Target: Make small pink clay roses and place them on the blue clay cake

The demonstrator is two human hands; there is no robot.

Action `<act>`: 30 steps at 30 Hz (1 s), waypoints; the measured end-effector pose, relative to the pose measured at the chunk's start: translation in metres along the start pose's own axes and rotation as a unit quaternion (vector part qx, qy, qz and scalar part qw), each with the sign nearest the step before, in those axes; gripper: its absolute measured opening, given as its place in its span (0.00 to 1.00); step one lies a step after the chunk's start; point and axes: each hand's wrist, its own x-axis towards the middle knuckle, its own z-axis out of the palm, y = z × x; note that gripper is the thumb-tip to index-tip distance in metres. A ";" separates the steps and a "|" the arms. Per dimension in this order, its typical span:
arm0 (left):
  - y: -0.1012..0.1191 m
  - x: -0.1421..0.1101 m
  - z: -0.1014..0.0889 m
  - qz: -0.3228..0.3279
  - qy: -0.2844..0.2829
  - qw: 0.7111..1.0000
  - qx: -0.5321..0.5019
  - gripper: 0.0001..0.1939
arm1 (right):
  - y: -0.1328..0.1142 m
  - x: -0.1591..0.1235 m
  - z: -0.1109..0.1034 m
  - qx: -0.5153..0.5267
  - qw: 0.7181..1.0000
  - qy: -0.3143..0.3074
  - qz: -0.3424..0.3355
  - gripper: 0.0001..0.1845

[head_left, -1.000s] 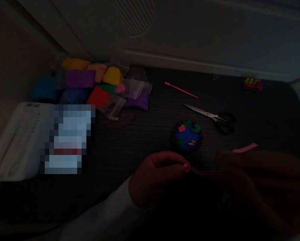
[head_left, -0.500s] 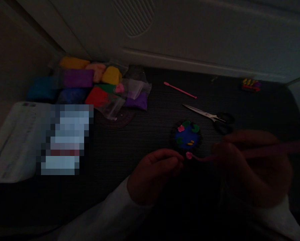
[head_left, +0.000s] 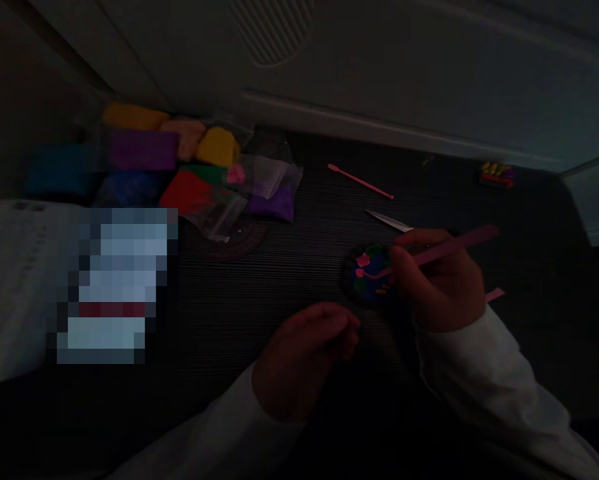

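Observation:
My right hand (head_left: 442, 283) is closed in a pen-like grip on a pink modelling tool (head_left: 452, 245), its thin bent end pointing left. At that end sits a small pink flower (head_left: 360, 273), over a round clay piece with a blue middle (head_left: 372, 283) and a dark bumpy rim. Another pink flower (head_left: 363, 260) lies on the piece just above it, with green leaf shapes and small yellow bits around. Below and left of the piece rests my left hand (head_left: 312, 353), fingers curled and pressed together, nothing visible in them. My right hand covers the piece's right side.
Scissors (head_left: 389, 220) lie behind my right hand, handles mostly hidden. A pink stick tool (head_left: 360, 181) is farther back. Bagged coloured clay (head_left: 144, 150) is piled at the back left, near a blurred-out screen (head_left: 119, 280). A pink strip end (head_left: 495, 294) shows beside my right wrist.
My right hand has moved left and away from me, carrying the tool and flower from the piece's near edge to over its left part. My left hand has barely moved.

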 end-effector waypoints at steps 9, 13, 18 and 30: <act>0.000 -0.002 -0.001 -0.011 -0.002 1.000 0.004 0.05 | -0.003 0.000 0.003 -0.074 0.997 0.004 -0.031 0.05; 0.000 -0.001 -0.001 -0.008 0.000 1.000 0.005 0.05 | -0.001 -0.001 0.005 -0.077 0.996 0.011 -0.051 0.05; 0.000 -0.001 -0.002 -0.011 -0.004 1.000 0.005 0.05 | 0.000 -0.002 0.005 -0.076 0.996 0.021 -0.042 0.05; -0.001 -0.001 -0.001 -0.010 -0.005 1.000 0.003 0.05 | -0.004 -0.003 0.007 -0.114 0.992 0.037 -0.038 0.05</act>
